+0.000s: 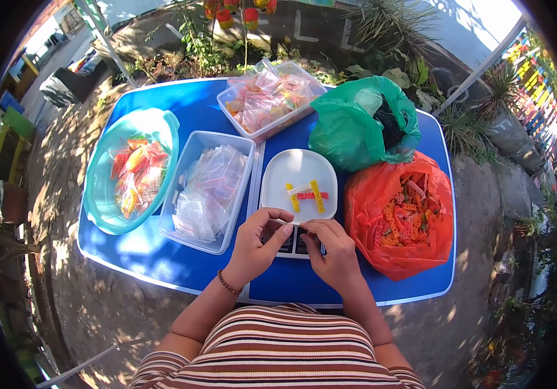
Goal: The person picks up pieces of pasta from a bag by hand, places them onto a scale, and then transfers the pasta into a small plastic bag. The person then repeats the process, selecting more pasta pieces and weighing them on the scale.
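Observation:
A white kitchen scale (270, 188) stands at the middle of the table, with several crinkled yellow and red snack pieces (318, 196) on its pan. Over the scale's front edge, my left hand (262, 236) has its thumb and fingers curled toward each other. Just to its right, my right hand (331, 246) is closed in a pinch, its fingertips close to those of the left. Something thin and pale seems to lie between the fingertips, too faint to name. Both hands partly cover the scale's dark button panel (301, 246).
Left are a tub of clear zip bags (210, 188) and a turquoise basin (95, 188) of filled packets. Behind stands a tub of packets (272, 97). Right sit a green plastic bag (343, 129) and a red bag (369, 259) of loose crinkled pieces. All rest on a blue table (142, 259).

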`<state>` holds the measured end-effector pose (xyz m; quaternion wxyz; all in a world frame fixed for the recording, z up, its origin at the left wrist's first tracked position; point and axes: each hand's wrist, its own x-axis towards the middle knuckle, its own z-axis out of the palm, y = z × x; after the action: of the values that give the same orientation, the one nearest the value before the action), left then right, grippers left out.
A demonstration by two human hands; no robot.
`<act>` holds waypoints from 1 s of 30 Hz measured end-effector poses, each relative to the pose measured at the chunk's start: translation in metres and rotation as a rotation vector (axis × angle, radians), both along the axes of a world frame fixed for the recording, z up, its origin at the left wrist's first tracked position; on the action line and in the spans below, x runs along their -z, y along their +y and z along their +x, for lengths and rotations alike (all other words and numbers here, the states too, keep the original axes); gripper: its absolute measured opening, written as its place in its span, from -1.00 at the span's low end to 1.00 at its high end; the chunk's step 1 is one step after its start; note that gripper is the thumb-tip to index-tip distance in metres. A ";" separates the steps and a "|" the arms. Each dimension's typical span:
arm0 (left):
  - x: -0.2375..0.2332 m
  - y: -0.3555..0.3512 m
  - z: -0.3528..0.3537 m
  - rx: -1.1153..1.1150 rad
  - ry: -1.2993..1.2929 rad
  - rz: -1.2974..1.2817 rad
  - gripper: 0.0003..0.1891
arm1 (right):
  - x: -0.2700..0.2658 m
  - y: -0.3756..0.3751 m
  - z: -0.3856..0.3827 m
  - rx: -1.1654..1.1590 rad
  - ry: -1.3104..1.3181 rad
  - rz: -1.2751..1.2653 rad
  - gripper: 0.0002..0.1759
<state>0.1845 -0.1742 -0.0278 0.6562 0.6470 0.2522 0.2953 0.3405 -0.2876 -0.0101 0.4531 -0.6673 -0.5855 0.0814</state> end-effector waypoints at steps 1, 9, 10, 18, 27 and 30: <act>-0.001 0.000 0.000 -0.010 0.006 0.086 -0.80 | 0.001 0.002 -0.003 -0.016 0.014 0.005 -0.74; -0.029 0.015 -0.021 -0.119 0.201 0.554 -0.80 | -0.003 0.032 -0.023 -0.117 0.015 0.057 -0.73; -0.027 0.018 -0.024 -0.190 0.223 0.604 -0.80 | -0.001 0.038 -0.026 -0.131 0.007 0.066 -0.73; 0.003 0.062 -0.049 -0.401 0.754 0.980 -0.75 | -0.005 0.071 -0.053 -0.291 -0.006 0.076 -0.75; 0.012 0.072 -0.050 -0.514 0.720 0.928 -0.72 | -0.009 0.055 -0.037 -0.218 0.053 0.032 -0.76; 0.009 0.075 -0.053 -0.586 0.616 0.898 -0.73 | -0.016 0.047 -0.020 -0.126 0.074 0.034 -0.76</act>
<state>0.1314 -0.0996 -0.0370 0.1084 0.8194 0.4486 0.3401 0.3203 -0.2402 0.0057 0.4797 -0.6179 -0.6104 0.1243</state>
